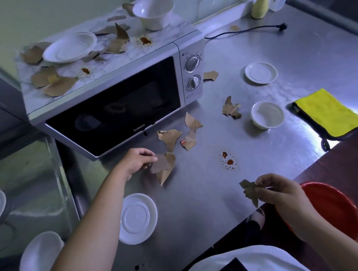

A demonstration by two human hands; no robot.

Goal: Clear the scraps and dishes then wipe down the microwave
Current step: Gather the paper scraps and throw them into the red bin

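My left hand (136,162) pinches a brown paper scrap (164,166) lying on the steel counter in front of the microwave (117,105). My right hand (280,194) holds a crumpled brown scrap (248,190) above the counter's front edge, beside a red bin (335,207). More brown scraps (180,133) lie loose near the microwave door, with others on the microwave top (53,82) among brown stains. A white plate (70,47) and a white bowl (153,11) stand on the microwave top.
On the counter are a saucer (138,218) near me, another saucer (260,72), a small bowl (267,114), a yellow cloth (329,111) at the right, a brown sauce spill (227,159) and the unplugged power cord (251,29). A sink lies far right.
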